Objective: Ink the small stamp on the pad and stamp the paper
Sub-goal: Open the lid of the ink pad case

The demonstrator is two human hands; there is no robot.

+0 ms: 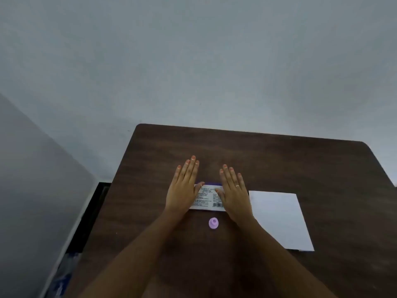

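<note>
A closed stamp pad with a white printed label and a purple far edge lies in the middle of the dark wooden table. My left hand lies flat over its left end, fingers straight and apart. My right hand, wearing a ring, lies flat over its right end, thumb resting on the lid. Neither hand holds anything. A small lilac stamp stands upright just in front of the pad, between my forearms. A white sheet of paper lies to the right of my right hand.
The table's far edge meets a pale grey wall. Left of the table there is a dark gap and a grey panel, with bluish plastic low down beside the table.
</note>
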